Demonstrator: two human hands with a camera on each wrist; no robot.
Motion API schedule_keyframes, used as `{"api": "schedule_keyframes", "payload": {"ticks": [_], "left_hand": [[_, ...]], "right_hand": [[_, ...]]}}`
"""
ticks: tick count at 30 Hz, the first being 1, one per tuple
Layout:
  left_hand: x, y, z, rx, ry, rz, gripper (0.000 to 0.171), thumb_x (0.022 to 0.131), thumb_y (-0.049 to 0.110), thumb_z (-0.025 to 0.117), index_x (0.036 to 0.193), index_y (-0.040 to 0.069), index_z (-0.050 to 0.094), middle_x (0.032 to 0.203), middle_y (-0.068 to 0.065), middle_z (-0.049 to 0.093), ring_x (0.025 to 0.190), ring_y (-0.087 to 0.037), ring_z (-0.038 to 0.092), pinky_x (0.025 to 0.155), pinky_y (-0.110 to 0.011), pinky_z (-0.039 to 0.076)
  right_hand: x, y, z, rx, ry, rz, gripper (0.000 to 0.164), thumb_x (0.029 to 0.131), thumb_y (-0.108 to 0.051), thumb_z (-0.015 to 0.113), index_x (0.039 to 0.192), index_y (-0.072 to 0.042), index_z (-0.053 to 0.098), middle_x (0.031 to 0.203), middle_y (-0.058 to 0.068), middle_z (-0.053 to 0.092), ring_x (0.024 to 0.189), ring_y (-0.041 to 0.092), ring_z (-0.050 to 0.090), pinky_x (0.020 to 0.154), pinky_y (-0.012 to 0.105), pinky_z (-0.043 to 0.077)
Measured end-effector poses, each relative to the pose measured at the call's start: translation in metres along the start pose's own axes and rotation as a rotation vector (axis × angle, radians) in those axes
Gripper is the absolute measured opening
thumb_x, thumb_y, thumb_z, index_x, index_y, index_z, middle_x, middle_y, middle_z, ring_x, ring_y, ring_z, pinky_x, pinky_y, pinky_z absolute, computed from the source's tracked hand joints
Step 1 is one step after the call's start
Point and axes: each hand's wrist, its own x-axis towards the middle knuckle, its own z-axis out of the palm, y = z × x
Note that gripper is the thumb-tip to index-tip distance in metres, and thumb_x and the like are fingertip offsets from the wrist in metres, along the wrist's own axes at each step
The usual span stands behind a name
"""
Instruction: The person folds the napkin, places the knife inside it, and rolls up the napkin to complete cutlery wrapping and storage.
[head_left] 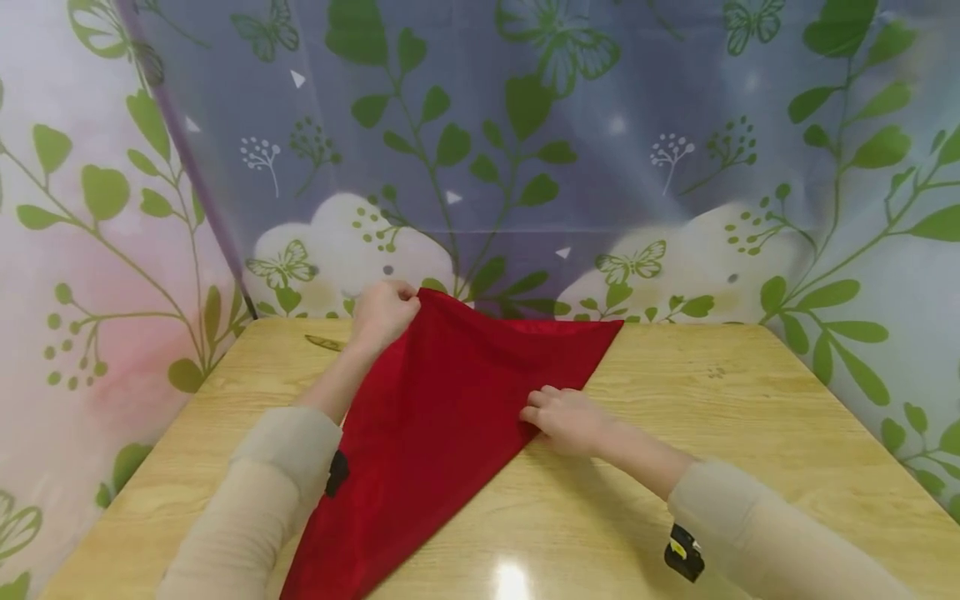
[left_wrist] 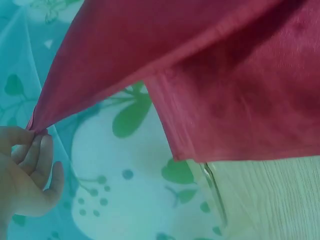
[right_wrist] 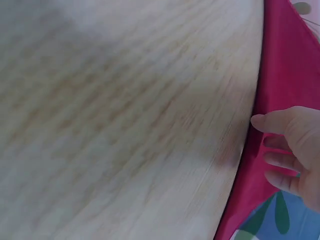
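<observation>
A red cloth covers the middle of the wooden table, with a long slanting edge running from its far right corner down to the near left. My left hand pinches one corner and holds it up near the back edge of the table. In the left wrist view, the raised part stretches from those fingertips, while another layer lies lower, over the table. My right hand rests at the slanting edge. The right wrist view has that thumb right at the edge and the other fingers loosely bent over the cloth.
The light wooden table extends on both sides of the cloth. Behind it hangs a backdrop printed with leaves and butterflies. A small leaf-shaped brown mark shows near the back left. Black wrist devices sit at both cuffs.
</observation>
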Motion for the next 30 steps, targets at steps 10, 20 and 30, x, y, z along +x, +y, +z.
{"api": "schedule_keyframes", "payload": {"ticks": [10,20,30], "left_hand": [[0.02,-0.022,-0.01,0.11,0.063,-0.015,0.031,0.084,0.009,0.048,0.106,0.003,0.069,0.11,-0.013,0.065,0.102,-0.03,0.06,0.067,-0.037,0.046],[0.032,-0.029,0.0,0.215,0.036,-0.033,0.028,0.08,0.004,0.043,0.074,0.007,0.07,0.096,-0.007,0.069,0.082,-0.024,0.061,0.058,-0.031,0.043],[0.044,-0.037,0.004,0.205,0.079,-0.097,0.032,0.077,-0.002,0.038,0.051,0.016,0.031,0.049,0.005,0.024,0.049,-0.011,0.019,0.043,-0.025,0.017]], "right_hand": [[0.026,-0.004,0.009,-0.193,-0.023,-0.094,0.005,0.08,-0.01,0.066,0.08,-0.015,0.065,0.075,-0.002,0.055,0.071,0.016,0.054,0.05,0.025,0.041],[0.029,-0.005,0.011,-0.14,0.087,-0.065,0.008,0.077,-0.01,0.065,0.072,-0.015,0.062,0.07,-0.002,0.052,0.068,0.016,0.053,0.044,0.025,0.039],[0.032,-0.009,0.014,-0.069,0.028,-0.083,0.007,0.083,-0.02,0.065,0.088,-0.016,0.067,0.082,-0.003,0.057,0.078,0.016,0.053,0.053,0.025,0.042]]}}
